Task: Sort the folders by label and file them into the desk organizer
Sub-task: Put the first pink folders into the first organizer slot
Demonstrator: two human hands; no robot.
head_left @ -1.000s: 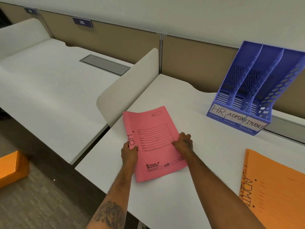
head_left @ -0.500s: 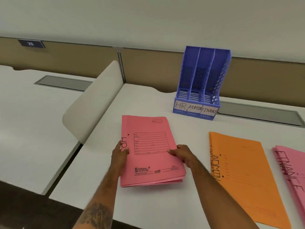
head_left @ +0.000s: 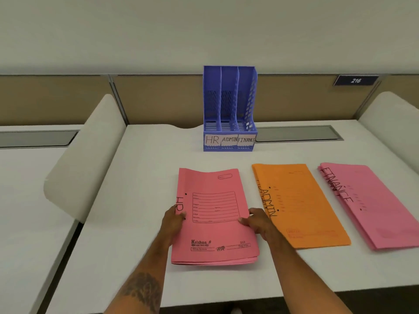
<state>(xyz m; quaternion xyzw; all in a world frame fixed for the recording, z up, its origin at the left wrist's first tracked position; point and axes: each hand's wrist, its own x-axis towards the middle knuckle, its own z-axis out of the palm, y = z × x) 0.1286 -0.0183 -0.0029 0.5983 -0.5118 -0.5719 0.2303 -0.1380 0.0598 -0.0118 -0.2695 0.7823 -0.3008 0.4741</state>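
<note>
head view | blue organizer (head_left: pixel 229 105) at 12 o'clock, HR, ADMIN, FINANCE slots, mesh backs showing | my left hand (head_left: pixel 174 219) and right hand (head_left: pixel 256 220) pinch the HR folder stack (head_left: pixel 215 232) by its side edges, 6 o'clock of the organizer

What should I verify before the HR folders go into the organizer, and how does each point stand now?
1. Grip: left hand and right hand hold the pink HR folder stack by its side edges: ok.
2. Its top label reads HR: ok.
3. Every folder beneath is HR: cannot tell.
4. HR slot, leftmost in the blue desk organizer, empty: ok.
5. White desk between stack and organizer free: ok.
</note>
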